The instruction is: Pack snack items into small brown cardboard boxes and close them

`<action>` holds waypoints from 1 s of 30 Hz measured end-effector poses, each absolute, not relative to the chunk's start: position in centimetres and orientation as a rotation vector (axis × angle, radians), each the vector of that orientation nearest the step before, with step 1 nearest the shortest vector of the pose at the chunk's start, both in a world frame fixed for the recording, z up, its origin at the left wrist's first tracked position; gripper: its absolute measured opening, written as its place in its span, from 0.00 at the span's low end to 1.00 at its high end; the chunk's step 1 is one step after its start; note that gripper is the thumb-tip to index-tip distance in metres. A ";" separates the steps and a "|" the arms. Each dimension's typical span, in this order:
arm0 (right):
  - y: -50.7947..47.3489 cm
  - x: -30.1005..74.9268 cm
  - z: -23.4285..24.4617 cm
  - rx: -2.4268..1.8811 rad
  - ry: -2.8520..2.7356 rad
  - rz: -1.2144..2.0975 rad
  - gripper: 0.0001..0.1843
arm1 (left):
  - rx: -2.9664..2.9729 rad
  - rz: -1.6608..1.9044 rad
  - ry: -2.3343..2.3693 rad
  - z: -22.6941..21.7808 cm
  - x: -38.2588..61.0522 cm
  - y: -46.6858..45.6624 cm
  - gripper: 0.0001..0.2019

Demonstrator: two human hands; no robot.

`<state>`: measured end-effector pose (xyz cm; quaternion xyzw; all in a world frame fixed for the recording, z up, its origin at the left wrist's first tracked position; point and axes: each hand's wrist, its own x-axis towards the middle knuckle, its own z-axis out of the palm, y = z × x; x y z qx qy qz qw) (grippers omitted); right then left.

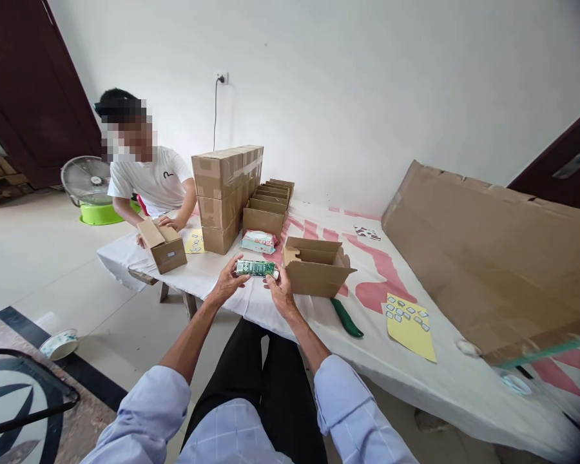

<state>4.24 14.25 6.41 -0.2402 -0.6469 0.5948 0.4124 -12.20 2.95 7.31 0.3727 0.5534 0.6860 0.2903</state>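
Between my two hands is a green-and-white toothpaste tube (256, 268), held level above the table's front edge with its white cap to the right. My left hand (230, 281) is closed on its left end. The fingers of my right hand (281, 287) close on the capped end. Just right of that hand stands an open cardboard box (316, 274) with its flaps up; its inside is mostly hidden. A soft pack of wipes (258, 241) lies behind the tube. Beside the open box is a dark green, curved, tapering object (347, 318).
Taped boxes (217, 203) are stacked behind, beside a row of open boxes (265, 216). A co-worker (149, 180) at left handles a small box (163, 246). At right are a yellow sticker sheet (408, 322) and a large cardboard panel (493, 264). A cloth (367, 348) covers the table.
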 end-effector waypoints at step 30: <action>9.2 8.4 15.6 -0.378 -1.657 1.233 0.36 | 1.455 1.998 1.176 15.8 -9.3 -0.8 0.43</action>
